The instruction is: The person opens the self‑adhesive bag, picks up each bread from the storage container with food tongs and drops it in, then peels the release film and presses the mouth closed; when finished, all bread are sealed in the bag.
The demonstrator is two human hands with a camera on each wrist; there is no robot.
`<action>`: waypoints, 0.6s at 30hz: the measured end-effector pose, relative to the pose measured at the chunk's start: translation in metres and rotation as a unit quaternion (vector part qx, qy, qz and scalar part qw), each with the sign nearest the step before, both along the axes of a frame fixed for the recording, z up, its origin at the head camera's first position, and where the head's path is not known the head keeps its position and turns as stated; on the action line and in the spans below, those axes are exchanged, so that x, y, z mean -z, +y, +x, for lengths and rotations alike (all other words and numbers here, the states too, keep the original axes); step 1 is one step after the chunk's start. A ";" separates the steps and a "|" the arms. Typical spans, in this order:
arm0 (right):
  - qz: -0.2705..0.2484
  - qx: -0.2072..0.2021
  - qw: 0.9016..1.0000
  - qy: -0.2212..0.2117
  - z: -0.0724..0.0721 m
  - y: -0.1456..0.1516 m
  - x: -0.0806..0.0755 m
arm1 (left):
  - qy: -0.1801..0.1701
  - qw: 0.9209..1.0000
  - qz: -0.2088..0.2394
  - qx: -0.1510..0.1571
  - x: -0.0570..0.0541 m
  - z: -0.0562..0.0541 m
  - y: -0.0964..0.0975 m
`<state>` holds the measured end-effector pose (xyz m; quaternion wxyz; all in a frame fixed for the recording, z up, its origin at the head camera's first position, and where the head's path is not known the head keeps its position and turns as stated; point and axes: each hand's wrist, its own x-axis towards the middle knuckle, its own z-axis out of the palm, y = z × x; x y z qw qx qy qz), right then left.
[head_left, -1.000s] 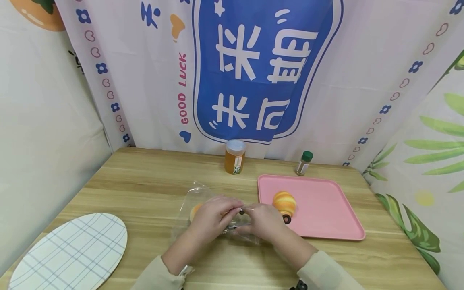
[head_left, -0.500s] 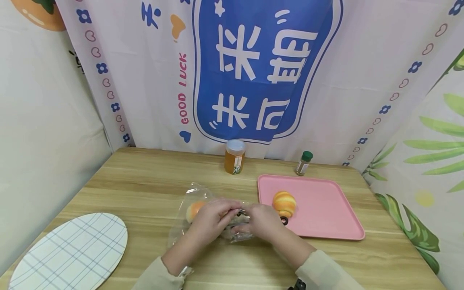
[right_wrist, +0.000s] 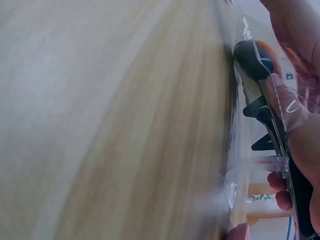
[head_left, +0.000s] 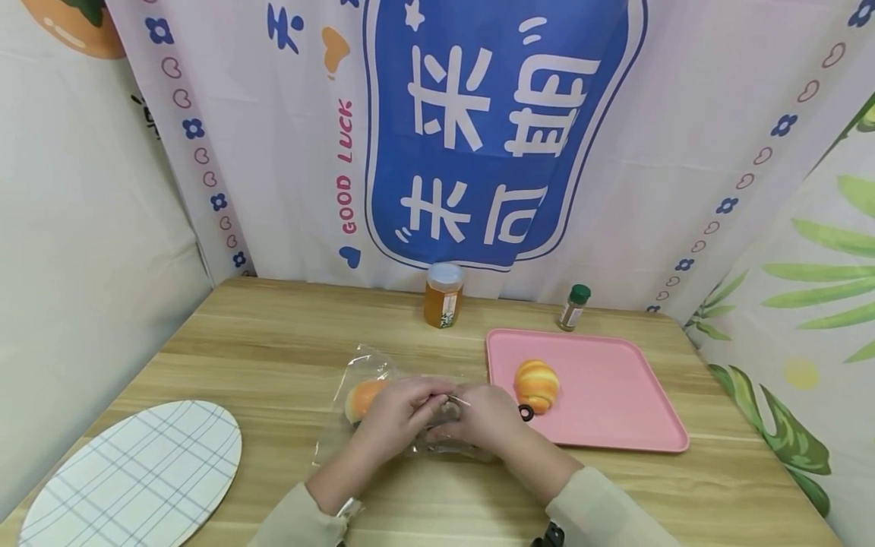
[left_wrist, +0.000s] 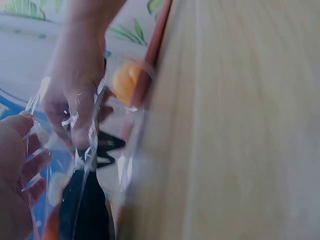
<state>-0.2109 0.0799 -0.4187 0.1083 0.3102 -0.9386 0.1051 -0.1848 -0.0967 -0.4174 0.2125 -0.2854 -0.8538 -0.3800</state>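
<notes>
A clear plastic bag [head_left: 335,429] lies mid-table, with an orange-topped bun [head_left: 362,399] showing through its left part. My left hand [head_left: 399,414] pinches the bag near its right side; in the left wrist view its fingers [left_wrist: 35,167] curl at the film. My right hand [head_left: 488,414] grips black tongs [right_wrist: 302,190] with claw-like prongs, seen partly through the plastic. Only the ring-shaped end [head_left: 525,412] of the tongs pokes out right of the hand in the head view. The backs of the hands hide the rest there.
A pink tray [head_left: 615,395] at the right holds a croissant-like bread [head_left: 536,386]. Behind stand a honey-coloured jar [head_left: 443,300] and a green-capped bottle [head_left: 574,308]. An oval checked board [head_left: 137,471] lies at the front left.
The ring end of the tongs has shifted left, closer to the right hand. The bun has slid a little left with the bag. Both hands stay near the same spot.
</notes>
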 end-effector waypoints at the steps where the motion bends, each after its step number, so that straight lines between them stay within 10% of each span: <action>1: 0.010 0.001 1.000 0.003 0.000 0.000 0.000 | -0.019 1.000 0.004 -0.003 0.001 -0.001 -0.001; 7: 0.059 0.010 0.998 0.005 -0.002 -0.002 -0.002 | -0.093 0.995 0.030 -0.014 0.007 -0.005 -0.005; 18: 0.066 0.001 0.997 -0.037 -0.007 0.006 -0.003 | -0.112 0.992 0.054 -0.013 0.012 -0.011 -0.008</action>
